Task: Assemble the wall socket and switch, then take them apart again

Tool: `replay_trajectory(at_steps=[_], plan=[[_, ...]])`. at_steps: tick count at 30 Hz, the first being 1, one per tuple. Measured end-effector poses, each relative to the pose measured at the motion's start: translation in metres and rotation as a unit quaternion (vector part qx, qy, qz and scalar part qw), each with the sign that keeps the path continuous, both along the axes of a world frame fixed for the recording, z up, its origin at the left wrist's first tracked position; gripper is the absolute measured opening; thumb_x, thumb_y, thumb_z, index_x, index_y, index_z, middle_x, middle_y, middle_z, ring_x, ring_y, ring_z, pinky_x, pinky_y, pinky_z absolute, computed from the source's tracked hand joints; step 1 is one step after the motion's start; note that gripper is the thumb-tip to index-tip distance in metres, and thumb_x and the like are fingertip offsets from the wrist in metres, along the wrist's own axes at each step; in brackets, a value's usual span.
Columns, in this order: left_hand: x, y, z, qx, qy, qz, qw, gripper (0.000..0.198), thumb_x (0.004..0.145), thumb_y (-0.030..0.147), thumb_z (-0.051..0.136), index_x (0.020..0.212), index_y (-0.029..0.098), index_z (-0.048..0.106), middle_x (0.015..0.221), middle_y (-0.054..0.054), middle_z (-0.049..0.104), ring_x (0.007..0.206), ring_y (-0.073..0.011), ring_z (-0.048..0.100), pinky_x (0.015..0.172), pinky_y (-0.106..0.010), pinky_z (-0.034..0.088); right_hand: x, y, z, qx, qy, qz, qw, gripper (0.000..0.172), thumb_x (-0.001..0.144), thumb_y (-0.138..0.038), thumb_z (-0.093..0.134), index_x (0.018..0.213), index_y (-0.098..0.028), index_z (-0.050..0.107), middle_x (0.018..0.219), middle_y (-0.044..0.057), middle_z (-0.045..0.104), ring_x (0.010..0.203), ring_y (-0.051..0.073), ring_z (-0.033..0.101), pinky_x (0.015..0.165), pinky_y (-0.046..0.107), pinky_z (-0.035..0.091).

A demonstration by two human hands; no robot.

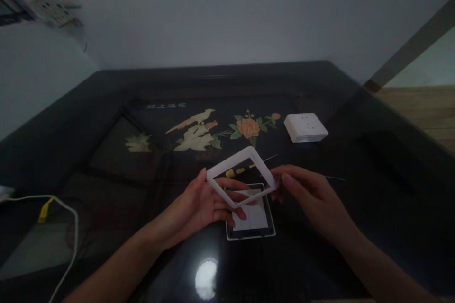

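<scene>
Between my two hands is a thin white square frame (pixel 250 152) with an open middle, tilted above the table. My left hand (pixel 199 206) has it at the left corner, thumb on the edge and fingers stretched behind and through the opening. The right corner is pinched in the fingertips of my right hand (pixel 309 194). Beneath the frame, a square panel (pixel 252 220) with a dark border, pale rim and white inner face lies on the table, partly covered by my left fingers. A yellow-handled screwdriver (pixel 231 173) shows through the frame, its thin shaft pointing right.
A white socket box (pixel 306 127) sits farther back on the right of the glossy black table (pixel 170 265), which has a bird-and-flower inlay. A thin metal rod (pixel 335 178) lies behind my right hand. At left runs a white cable (pixel 75 232) with a yellow tag (pixel 44 210).
</scene>
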State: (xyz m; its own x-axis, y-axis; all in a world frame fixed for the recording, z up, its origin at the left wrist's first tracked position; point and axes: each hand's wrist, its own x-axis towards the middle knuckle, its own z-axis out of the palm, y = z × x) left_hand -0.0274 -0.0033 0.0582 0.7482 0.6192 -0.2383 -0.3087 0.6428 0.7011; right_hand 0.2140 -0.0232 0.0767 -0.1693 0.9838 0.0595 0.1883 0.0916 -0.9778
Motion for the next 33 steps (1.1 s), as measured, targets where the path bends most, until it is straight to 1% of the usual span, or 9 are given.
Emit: replay_trajectory(at_steps=[5, 7, 11, 14, 20, 23, 26, 29, 33], plan=[[0.002, -0.003, -0.001, 0.127, 0.100, 0.084, 0.983, 0.067, 0.087, 0.071, 0.050, 0.109, 0.012, 0.071, 0.104, -0.017, 0.075, 0.074, -0.0166, 0.064, 0.061, -0.023, 0.047, -0.003, -0.009, 0.002, -0.062, 0.063, 0.064, 0.994, 0.015, 0.080, -0.034, 0.074, 0.081, -0.020, 0.070, 0.071, 0.000, 0.066, 0.055, 0.010, 0.063, 0.048, 0.019, 0.052], [0.001, -0.002, 0.000, 0.161, 0.134, 0.126, 0.970, 0.053, 0.088, 0.061, 0.058, 0.109, 0.013, 0.069, 0.098, -0.013, 0.077, 0.068, -0.0137, 0.062, 0.058, -0.021, 0.046, -0.006, -0.012, 0.001, -0.075, 0.070, 0.065, 0.993, 0.014, 0.081, -0.032, 0.073, 0.079, -0.020, 0.069, 0.070, 0.000, 0.067, 0.059, 0.011, 0.066, 0.054, 0.020, 0.055], [0.001, 0.000, 0.004, 0.149, 0.170, 0.197, 0.954, 0.034, 0.083, 0.031, 0.077, 0.109, 0.017, 0.062, 0.080, -0.004, 0.078, 0.058, -0.0089, 0.060, 0.058, -0.018, 0.047, -0.008, -0.015, -0.001, -0.077, 0.042, 0.057, 0.995, 0.008, 0.082, -0.028, 0.071, 0.080, -0.021, 0.069, 0.071, -0.001, 0.071, 0.064, 0.013, 0.069, 0.060, 0.022, 0.057], [0.001, 0.002, 0.004, 0.148, 0.171, 0.222, 0.948, 0.031, 0.081, 0.030, 0.077, 0.105, 0.017, 0.063, 0.069, -0.001, 0.075, 0.053, -0.0084, 0.060, 0.055, -0.017, 0.047, -0.004, -0.010, 0.000, -0.052, -0.011, 0.091, 0.994, 0.007, 0.081, -0.029, 0.072, 0.082, -0.022, 0.072, 0.077, 0.001, 0.074, 0.070, 0.015, 0.071, 0.063, 0.024, 0.059], [0.000, 0.006, 0.003, 0.166, 0.207, 0.210, 0.941, 0.025, 0.084, 0.034, 0.073, 0.100, 0.014, 0.070, 0.062, 0.000, 0.068, 0.048, -0.0083, 0.054, 0.045, -0.018, 0.042, 0.010, -0.003, 0.003, -0.014, -0.067, 0.047, 0.997, 0.023, 0.080, -0.037, 0.075, 0.099, -0.025, 0.072, 0.094, 0.003, 0.075, 0.080, 0.019, 0.073, 0.068, 0.030, 0.063], [0.000, 0.005, 0.003, 0.170, 0.230, 0.185, 0.940, 0.025, 0.084, 0.036, 0.071, 0.098, 0.014, 0.072, 0.061, 0.000, 0.066, 0.045, -0.0068, 0.048, 0.043, -0.017, 0.038, 0.012, -0.006, -0.003, 0.083, -0.120, 0.069, 0.987, 0.058, 0.077, -0.035, 0.079, 0.131, -0.033, 0.058, 0.132, 0.006, 0.063, 0.112, 0.025, 0.067, 0.084, 0.037, 0.062], [0.001, 0.005, 0.002, 0.169, 0.244, 0.173, 0.939, 0.024, 0.084, 0.036, 0.071, 0.097, 0.016, 0.074, 0.060, 0.001, 0.066, 0.044, -0.0060, 0.046, 0.042, -0.016, 0.034, 0.011, -0.009, -0.009, 0.141, -0.185, 0.151, 0.961, 0.084, 0.076, -0.036, 0.080, 0.148, -0.038, 0.036, 0.154, 0.004, 0.044, 0.138, 0.027, 0.045, 0.107, 0.044, 0.049], [0.001, 0.005, 0.002, 0.166, 0.241, 0.176, 0.940, 0.022, 0.085, 0.036, 0.070, 0.096, 0.017, 0.074, 0.060, 0.001, 0.065, 0.045, -0.0058, 0.046, 0.042, -0.016, 0.032, 0.011, -0.010, -0.010, 0.143, -0.210, 0.194, 0.948, 0.087, 0.077, -0.037, 0.079, 0.150, -0.039, 0.030, 0.159, 0.003, 0.036, 0.143, 0.025, 0.038, 0.113, 0.042, 0.041], [0.002, 0.004, 0.001, 0.175, 0.233, 0.171, 0.941, 0.022, 0.086, 0.037, 0.069, 0.096, 0.018, 0.075, 0.061, 0.002, 0.065, 0.046, -0.0057, 0.046, 0.042, -0.015, 0.034, 0.012, -0.010, -0.008, 0.139, -0.219, 0.192, 0.947, 0.078, 0.080, -0.033, 0.076, 0.145, -0.037, 0.034, 0.160, 0.004, 0.033, 0.144, 0.024, 0.036, 0.114, 0.042, 0.040]])
